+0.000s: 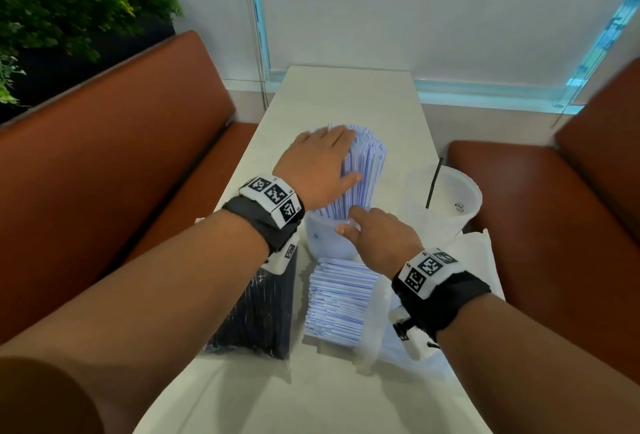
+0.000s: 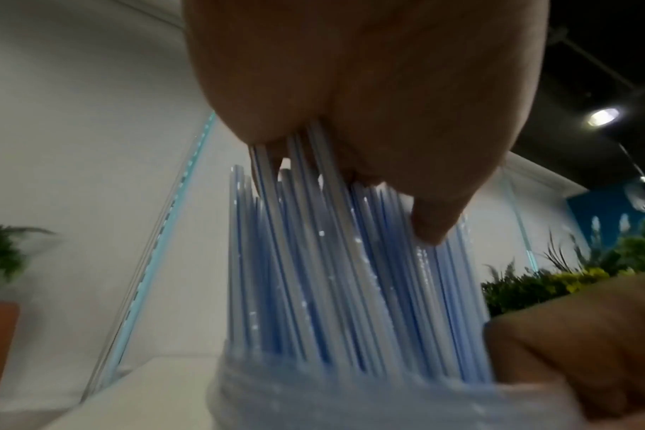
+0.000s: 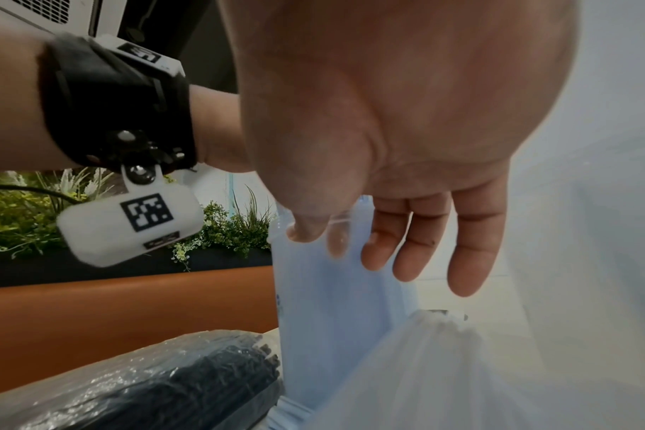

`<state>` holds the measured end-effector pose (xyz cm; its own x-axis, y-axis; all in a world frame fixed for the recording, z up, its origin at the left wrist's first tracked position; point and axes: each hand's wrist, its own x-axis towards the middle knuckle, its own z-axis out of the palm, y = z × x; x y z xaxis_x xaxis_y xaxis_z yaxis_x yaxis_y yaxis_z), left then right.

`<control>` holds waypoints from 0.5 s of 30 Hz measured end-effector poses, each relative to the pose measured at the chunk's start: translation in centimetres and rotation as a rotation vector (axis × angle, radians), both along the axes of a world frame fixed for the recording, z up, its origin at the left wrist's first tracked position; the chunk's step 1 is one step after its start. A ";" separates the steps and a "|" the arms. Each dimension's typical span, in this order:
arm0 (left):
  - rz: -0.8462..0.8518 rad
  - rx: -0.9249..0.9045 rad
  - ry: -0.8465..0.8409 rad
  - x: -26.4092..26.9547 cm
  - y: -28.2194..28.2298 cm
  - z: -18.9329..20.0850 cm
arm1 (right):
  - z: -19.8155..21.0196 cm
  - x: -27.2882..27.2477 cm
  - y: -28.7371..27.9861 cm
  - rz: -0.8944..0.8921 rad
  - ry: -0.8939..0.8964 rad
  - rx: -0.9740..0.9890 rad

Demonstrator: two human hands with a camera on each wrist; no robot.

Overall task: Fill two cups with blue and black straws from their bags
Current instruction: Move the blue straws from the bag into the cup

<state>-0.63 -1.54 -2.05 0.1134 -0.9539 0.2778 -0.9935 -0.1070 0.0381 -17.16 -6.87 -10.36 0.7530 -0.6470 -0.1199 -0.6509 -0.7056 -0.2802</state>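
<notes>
White table [image 1: 349, 94], cup [image 1: 323, 237] base hidden behind right hand [image 1: 381, 231].

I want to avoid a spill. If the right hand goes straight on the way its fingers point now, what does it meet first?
Probably the cup: the right hand already has thumb and forefinger at its rim. Just beyond stand the blue straws. Depth is unclear.

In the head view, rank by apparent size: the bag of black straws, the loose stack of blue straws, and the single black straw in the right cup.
1. Bag of black straws, though nearness to the camera inflates it.
2. Stack of blue straws, slightly smaller.
3. Single black straw, clearly smallest.
</notes>
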 end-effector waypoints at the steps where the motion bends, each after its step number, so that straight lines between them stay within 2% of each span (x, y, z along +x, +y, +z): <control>1: -0.009 -0.003 0.030 0.1 0.1 0.2 | 0.1 -0.1 0.0 -0.001 0.004 0.009; 5: -0.002 -0.282 0.192 0.8 1.2 0.6 | 0.1 -0.1 0.1 -0.001 -0.010 0.014; 6: 0.018 -0.301 0.211 0.8 1.5 0.4 | 0.1 -0.1 0.2 0.001 -0.019 0.007; 9: 0.069 -0.052 0.113 0.7 1.9 -0.1 | -0.1 0.0 0.1 -0.015 -0.020 0.002; 10: 0.070 -0.026 0.097 0.9 2.1 -0.3 | -0.1 0.1 0.1 -0.017 -0.014 0.004; 13: 0.089 -0.240 0.233 0.7 3.1 -0.3 | -0.3 0.1 0.0 -0.017 -0.022 0.005; 15: 0.118 -0.301 0.317 0.1 3.5 -1.2 | -0.6 0.0 -0.1 -0.018 -0.027 -0.006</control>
